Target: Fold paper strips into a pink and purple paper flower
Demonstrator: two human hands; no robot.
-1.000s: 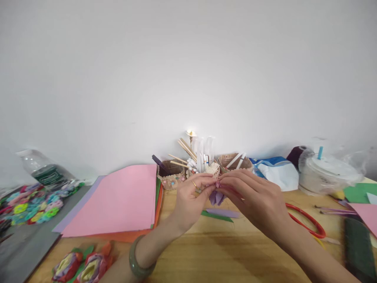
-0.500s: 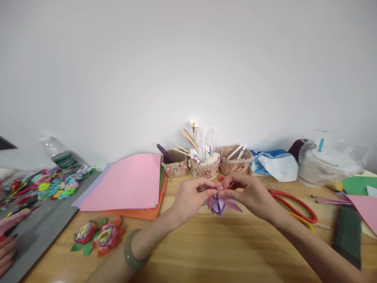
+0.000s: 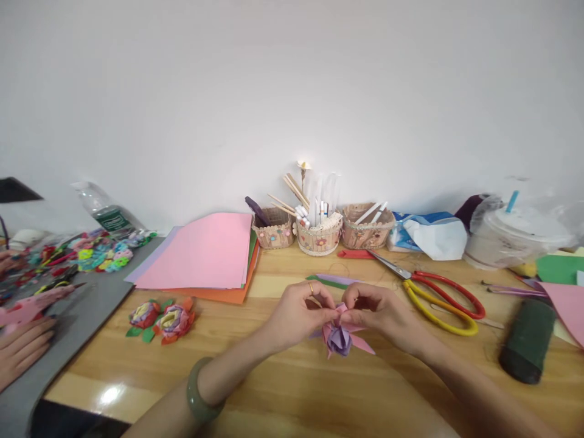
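Observation:
A pink and purple paper flower [image 3: 339,340] is pinched between my two hands, a little above the wooden table. My left hand [image 3: 305,310], with a ring on one finger and a green bangle at the wrist, grips its upper left side. From the right, my right hand [image 3: 378,310] pinches the same upper part between thumb and fingertips. Pointed pink petals stick out below the fingers; what lies right under the fingertips is hidden. Behind my hands lie green and lilac paper strips [image 3: 335,280]. Scissors [image 3: 424,292] with red and yellow handles rest to the right.
Finished paper flowers [image 3: 173,322] and a stack of coloured paper [image 3: 196,252] are at left. Small baskets [image 3: 319,237] of pens and sticks line the wall. A dark green cylinder [image 3: 527,340] and a lidded cup [image 3: 520,231] stand right. Another person's hand [image 3: 27,347] holds a pink glue gun.
The view has tilted downward, so more of the table, the scissors and the other person's hand show. Both my hands keep their pinch on the paper flower.

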